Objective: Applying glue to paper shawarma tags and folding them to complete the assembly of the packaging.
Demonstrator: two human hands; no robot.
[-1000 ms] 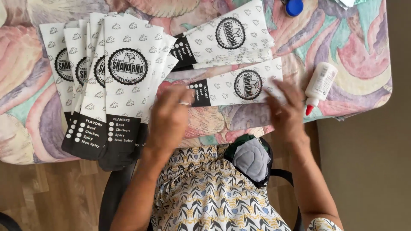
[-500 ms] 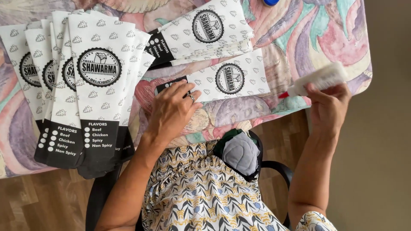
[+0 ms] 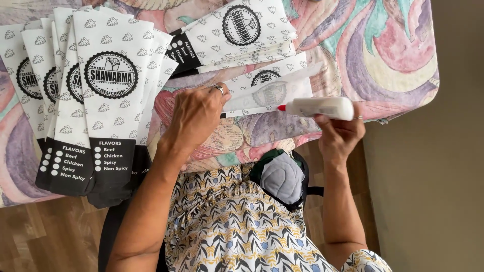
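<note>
A: Starting at the far left, what lies beyond the left hand?

B: A fanned row of printed paper bags (image 3: 108, 100), white with small leaf marks, a round black badge and a black band at the near end. They overlap one another and hang over the table's near edge, just to the left of the left hand's wrist.

A: And the left hand itself?

B: The left hand (image 3: 196, 116) lies palm down with its fingers curled, a ring on one finger, pressing the left end of a flat paper bag (image 3: 272, 88). It grips nothing; it holds the sheet down on the patterned tablecloth (image 3: 393, 55).

A: Where does that bag sit?

B: Directly under the left fingertips and stretching rightward to the bottle's red tip. A translucent flap lies folded over its near edge. Beyond the fingertips, farther up the table, another stack of bags (image 3: 242, 32) lies crosswise.

A: The right hand?

B: The right hand (image 3: 340, 133) is closed around a white glue bottle (image 3: 320, 108), held sideways, with the red nozzle pointing left at the bag's right end. I cannot tell whether the tip touches the paper.

A: Anything nearer the body?

B: A grey and green pouch (image 3: 282, 176) on the lap, between the two forearms.
</note>
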